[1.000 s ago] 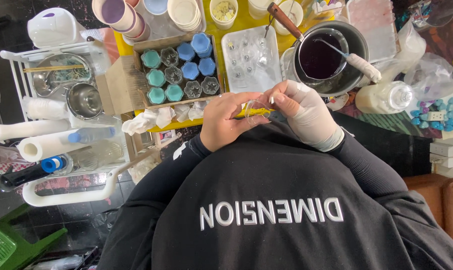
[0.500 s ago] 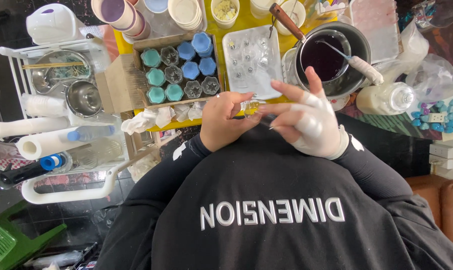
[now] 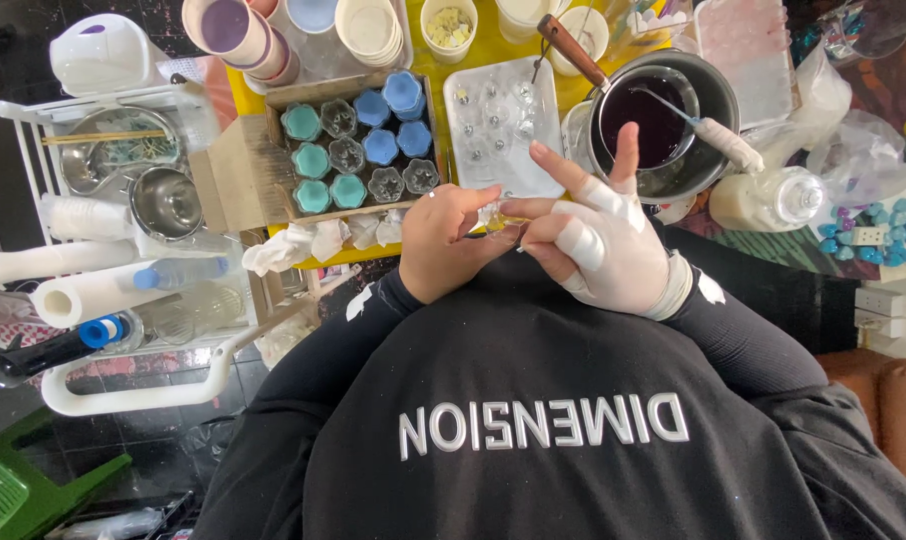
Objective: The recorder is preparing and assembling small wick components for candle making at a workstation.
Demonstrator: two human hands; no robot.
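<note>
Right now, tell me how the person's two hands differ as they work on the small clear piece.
The left hand is bare; the right hand is covered in white wrapping or a glove, with the fingertips showing. The left hand's fingers are curled around the small clear piece, while the right hand pinches it with two fingers raised and spread toward the dark pot. Both meet at the piece, just above the black sweatshirt.

In front of me a cardboard box (image 3: 263, 150) holds flower-shaped moulds (image 3: 358, 140), some filled teal, some blue, some clear. Just right of it lies a white tray (image 3: 503, 175) of small clear cups. A metal pot (image 3: 713, 90) of dark purple liquid stands further right, a wooden-handled tool (image 3: 573, 45) resting across its rim. Beside the pot lies a pale plastic bottle (image 3: 768, 195). On my left, a white rack (image 3: 103, 250) carries steel bowls (image 3: 168, 200) and paper rolls (image 3: 83, 290).
</note>
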